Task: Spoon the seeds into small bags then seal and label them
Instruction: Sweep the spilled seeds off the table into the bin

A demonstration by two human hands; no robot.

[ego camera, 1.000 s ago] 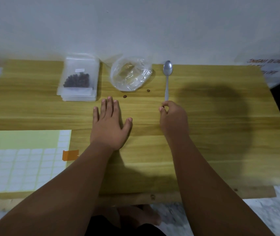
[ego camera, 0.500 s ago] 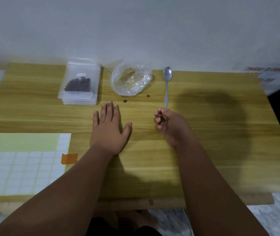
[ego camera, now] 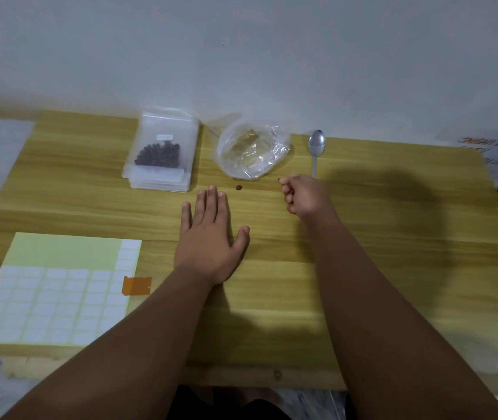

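Resting the left grip [ego camera: 211, 237] flat on the counter [ego camera: 393, 268], fingers straight, holding nothing. Pinching a dark seed [ego camera: 279, 178] in the curled right grip [ego camera: 300, 194], near the spoon [ego camera: 316, 147].

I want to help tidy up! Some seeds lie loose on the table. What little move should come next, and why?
Probably the right hand should pinch up the dark seed at its fingertips. That seed seems to lie on the table, outside the big clear bag, and the curled fingers are right at it. Another loose seed lies nearer the left hand.
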